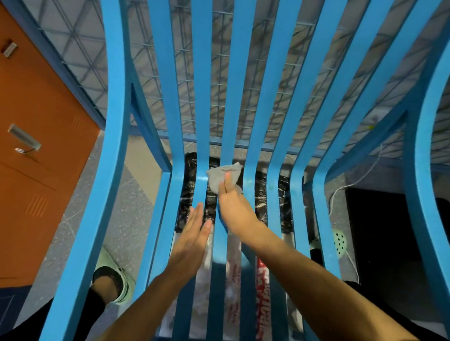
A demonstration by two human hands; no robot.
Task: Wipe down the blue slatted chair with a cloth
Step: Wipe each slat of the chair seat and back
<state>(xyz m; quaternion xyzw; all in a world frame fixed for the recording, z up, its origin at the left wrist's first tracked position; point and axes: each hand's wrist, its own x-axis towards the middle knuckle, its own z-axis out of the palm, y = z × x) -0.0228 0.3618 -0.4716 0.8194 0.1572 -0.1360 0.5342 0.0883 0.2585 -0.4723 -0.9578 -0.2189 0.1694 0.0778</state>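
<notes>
The blue chair (236,89) is seen from above, with its slats running from 12 to 6 o'clock across the view. Near the centre, a grey cloth (219,176) is pinched between the thumb and fingers of the right hand (232,209). It is pressed on a middle slat at the bend between seat and back. The left hand (194,236) is held flat at 7 o'clock of the right hand, over the seat slats, with fingers straight and together. Nothing is held by it, and whether the slats are touched cannot be told. An orange cabinet (22,151) is seen at 9 o'clock, a pale shoe (125,284) at 7 o'clock and a white cable (357,180) at 3 o'clock.
</notes>
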